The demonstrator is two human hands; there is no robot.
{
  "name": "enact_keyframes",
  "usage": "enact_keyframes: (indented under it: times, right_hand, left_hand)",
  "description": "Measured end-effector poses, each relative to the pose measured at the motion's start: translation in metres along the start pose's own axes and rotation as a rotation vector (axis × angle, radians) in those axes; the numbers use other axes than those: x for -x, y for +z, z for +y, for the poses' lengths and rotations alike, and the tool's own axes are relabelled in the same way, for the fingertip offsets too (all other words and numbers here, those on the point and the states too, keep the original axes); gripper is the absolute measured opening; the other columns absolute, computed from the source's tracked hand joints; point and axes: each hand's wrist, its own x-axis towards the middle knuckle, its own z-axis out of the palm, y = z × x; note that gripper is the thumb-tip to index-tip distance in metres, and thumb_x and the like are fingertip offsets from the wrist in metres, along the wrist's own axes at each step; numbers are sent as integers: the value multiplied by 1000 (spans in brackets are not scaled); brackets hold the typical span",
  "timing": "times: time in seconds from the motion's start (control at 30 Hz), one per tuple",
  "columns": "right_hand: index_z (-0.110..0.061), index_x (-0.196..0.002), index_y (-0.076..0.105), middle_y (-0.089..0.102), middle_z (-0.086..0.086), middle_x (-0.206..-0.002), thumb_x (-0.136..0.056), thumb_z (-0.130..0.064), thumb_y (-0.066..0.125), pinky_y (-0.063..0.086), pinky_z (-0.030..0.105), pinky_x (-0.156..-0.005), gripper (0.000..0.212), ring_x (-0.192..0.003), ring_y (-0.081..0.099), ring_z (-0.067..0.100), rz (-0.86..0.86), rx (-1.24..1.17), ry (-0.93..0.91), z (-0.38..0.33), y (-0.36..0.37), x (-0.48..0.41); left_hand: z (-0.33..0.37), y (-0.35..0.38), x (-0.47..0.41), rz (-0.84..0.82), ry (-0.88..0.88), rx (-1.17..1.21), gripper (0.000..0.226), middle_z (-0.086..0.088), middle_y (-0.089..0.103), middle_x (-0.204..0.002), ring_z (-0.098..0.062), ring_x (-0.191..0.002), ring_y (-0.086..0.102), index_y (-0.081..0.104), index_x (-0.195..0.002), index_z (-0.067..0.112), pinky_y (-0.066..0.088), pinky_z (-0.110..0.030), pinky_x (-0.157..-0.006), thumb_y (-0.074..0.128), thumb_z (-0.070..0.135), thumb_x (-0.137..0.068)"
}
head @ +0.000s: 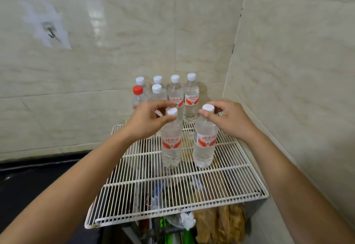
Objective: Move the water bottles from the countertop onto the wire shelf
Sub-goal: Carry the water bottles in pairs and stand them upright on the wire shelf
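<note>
A white wire shelf (172, 195), a flat grid of thin coated rods with thicker cross bars, sits in a corner of glossy, marbled beige tiled wall (288, 61). Two clear plastic water bottles stand upright on it side by side and apart, long axes vertical, white ribbed caps pointing up, each banded by a red and white label.

The left hand (151, 117) pinches the cap of the left bottle (171, 143) between thumb and curled fingers. The right hand (230, 120) grips the cap of the right bottle (204, 142) the same way.

At the far end, a cluster of far bottles (191, 97) stands upright near the wall. Among them is one red-capped bottle (137, 90). A dark, smooth tabletop (28, 186) lies to the left, lower than the shelf.
</note>
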Motion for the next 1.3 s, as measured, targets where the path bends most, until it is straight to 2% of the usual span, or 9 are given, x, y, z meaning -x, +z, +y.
enact_keyframes:
  times: [0.07, 0.2, 0.4, 0.57, 0.73, 0.9, 1.03, 1.13, 1.3]
  right_hand:
    - [-41, -96, 68, 64, -9, -90, -88, -62, 62, 51, 35, -76, 23, -85, 61, 11, 19, 89, 1, -1, 0, -12]
    - [-24, -90, 73, 63, -5, -82, -90, -60, 61, 45, 34, -66, 39, -78, 59, 15, 12, 141, 22, -2, 0, -43]
    - [-11, -88, 73, 68, 2, -82, -93, -44, 67, 46, 36, -69, 34, -79, 61, 21, -42, 141, 81, 7, 8, -93]
    - [-11, -75, 63, 56, 0, -72, -92, -43, 69, 37, 35, -63, 37, -73, 54, 21, -51, 161, 99, 12, 20, -123]
    - [-24, -67, 49, 47, -7, -70, -94, -42, 67, 30, 25, -56, 38, -73, 48, 17, -67, 200, 84, 10, 26, -134]
    - [-21, -85, 61, 59, 3, -87, -95, -47, 61, 36, 33, -71, 28, -90, 56, 23, -3, 239, 42, 19, 33, -127]
    - [-20, -110, 66, 62, 7, -109, -94, -56, 58, 43, 35, -78, 40, -109, 59, 27, 5, 220, 73, 14, 34, -120]
    - [-19, -150, 40, 45, 8, -147, -96, -61, 50, 45, 42, -99, 69, -133, 47, 27, 93, 235, 76, 2, 32, -111]
    - [-17, -158, 28, 31, 15, -160, -102, -50, 47, 34, 47, -116, 68, -145, 33, 32, 372, 313, -193, -21, 42, -93]
  left_hand:
    - [1, 1, -12, 17, -29, 30, 39, 11, 74, -103, -1, -89, 68, 70, -125, 18, 57, -24, -83, 77, 25, -87]
    - [13, -2, -44, 73, -45, 68, 36, 10, 71, -98, 1, -84, 64, 70, -123, 14, 51, -11, -76, 77, 20, -88]
    - [19, -2, -97, -8, -43, -133, 41, -4, 71, -117, -16, -98, 64, 66, -130, 10, 50, -29, -89, 72, 24, -92]
    - [6, 2, -123, -87, -46, -289, 43, -8, 69, -125, -19, -104, 62, 63, -133, 10, 47, -29, -90, 70, 24, -93]
    - [-13, 8, -123, -70, -87, -303, 40, -6, 70, -107, -15, -88, 55, 65, -130, 11, 38, -25, -79, 70, 24, -93]
    - [-18, 13, -120, -94, -52, -326, 41, -8, 71, -118, -19, -98, 61, 63, -132, 13, 48, -32, -88, 69, 25, -94]
    - [-14, 4, -122, -124, -37, -371, 52, -9, 60, -140, -25, -125, 56, 55, -141, 11, 43, -35, -103, 68, 32, -94]
    - [-15, -11, -112, 87, 58, -462, 54, -13, 50, -149, -32, -139, 44, 52, -143, 10, 33, -45, -115, 59, 40, -99]
    - [-18, -41, -55, 516, 143, -641, 53, -20, 39, -156, -42, -138, 42, 45, -146, 10, 34, -60, -111, 45, 40, -102]
